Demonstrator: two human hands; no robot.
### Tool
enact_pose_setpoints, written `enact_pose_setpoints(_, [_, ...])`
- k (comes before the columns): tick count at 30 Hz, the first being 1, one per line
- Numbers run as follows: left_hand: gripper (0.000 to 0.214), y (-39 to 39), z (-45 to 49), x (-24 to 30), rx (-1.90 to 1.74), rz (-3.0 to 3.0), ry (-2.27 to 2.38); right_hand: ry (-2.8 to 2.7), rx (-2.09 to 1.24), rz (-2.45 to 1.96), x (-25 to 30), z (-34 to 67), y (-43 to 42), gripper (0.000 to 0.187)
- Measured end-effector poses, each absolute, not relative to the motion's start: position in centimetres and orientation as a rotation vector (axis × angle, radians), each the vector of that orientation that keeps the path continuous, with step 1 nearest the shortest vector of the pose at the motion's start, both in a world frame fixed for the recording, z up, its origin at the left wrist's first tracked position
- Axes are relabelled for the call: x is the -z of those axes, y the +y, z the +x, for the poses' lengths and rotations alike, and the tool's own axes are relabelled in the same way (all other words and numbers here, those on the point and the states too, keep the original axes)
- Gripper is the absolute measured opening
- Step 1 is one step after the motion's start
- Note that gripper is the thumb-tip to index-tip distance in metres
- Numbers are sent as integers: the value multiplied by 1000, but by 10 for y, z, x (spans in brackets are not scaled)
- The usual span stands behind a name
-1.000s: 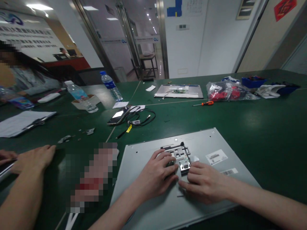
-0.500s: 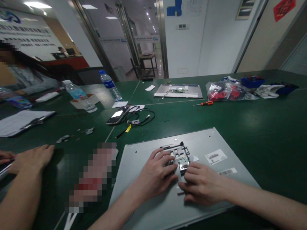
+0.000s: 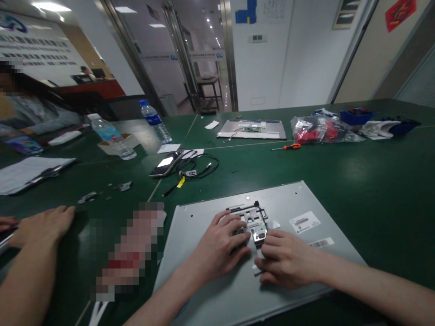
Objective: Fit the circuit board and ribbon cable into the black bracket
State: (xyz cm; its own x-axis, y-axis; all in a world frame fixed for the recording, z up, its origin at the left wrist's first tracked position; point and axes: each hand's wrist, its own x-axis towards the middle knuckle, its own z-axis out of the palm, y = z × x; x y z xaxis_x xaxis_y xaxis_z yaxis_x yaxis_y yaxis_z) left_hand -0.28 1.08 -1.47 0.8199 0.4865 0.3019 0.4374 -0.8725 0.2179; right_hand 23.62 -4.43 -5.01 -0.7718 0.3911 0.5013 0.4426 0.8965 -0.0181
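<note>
A grey metal panel (image 3: 306,203), the back of a display, lies flat on the green table (image 3: 374,172) in front of me. Near its middle sits a small black-framed bracket with a metal module (image 3: 255,222). My left hand (image 3: 220,246) rests on the panel with its fingers curled against the bracket's left side. My right hand (image 3: 287,258) lies beside it, fingers bent and pressed against the module's lower right edge. What the fingertips pinch is hidden.
Another person's hand (image 3: 45,224) lies flat at the left. Beyond are a phone (image 3: 166,165) with black cable (image 3: 200,168), two water bottles (image 3: 113,136), a clipboard (image 3: 30,174), a second panel (image 3: 253,129), an orange screwdriver (image 3: 287,146) and plastic bags (image 3: 322,129).
My right hand has slid slightly left and down along the module's edge. The left hand stays nearly in place. The view has shifted a little.
</note>
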Motion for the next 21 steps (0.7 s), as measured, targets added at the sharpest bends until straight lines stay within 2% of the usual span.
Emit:
enact_pose_setpoints(16, [18, 10, -3, 15, -523, 2858, 731, -2515, 156, -546, 46, 237, -45, 29])
enact_pose_setpoints(21, [20, 10, -3, 14, -509, 2863, 715, -2387, 226, -666, 32, 251, -36, 31])
